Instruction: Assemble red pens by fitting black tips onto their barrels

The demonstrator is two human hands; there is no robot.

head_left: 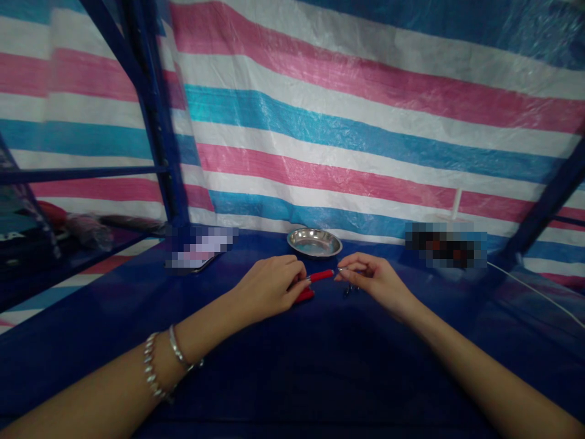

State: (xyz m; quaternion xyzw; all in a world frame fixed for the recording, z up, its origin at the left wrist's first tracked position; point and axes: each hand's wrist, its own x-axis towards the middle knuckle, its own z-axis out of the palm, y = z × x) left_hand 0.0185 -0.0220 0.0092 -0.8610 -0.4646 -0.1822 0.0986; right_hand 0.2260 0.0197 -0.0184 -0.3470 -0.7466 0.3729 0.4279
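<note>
My left hand (269, 286) rests on the blue table cover with its fingers closed round a red-handled tool (320, 275), whose tip points right. A second red part (305, 296) shows under the same hand. My right hand (372, 277) is just right of it, thumb and forefinger pinched on a small silver metal piece (342, 269) that meets the tool's tip. A small dark item (350, 291) hangs or lies below that hand; I cannot make it out. Two bracelets (164, 363) sit on my left wrist.
A shallow steel dish (314, 242) stands just behind the hands. A blurred flat object (201, 247) lies back left, another blurred object (445, 245) back right with a white cable (534, 289) trailing right. Blue frame posts (155, 116) and a striped tarp (365, 122) close the back.
</note>
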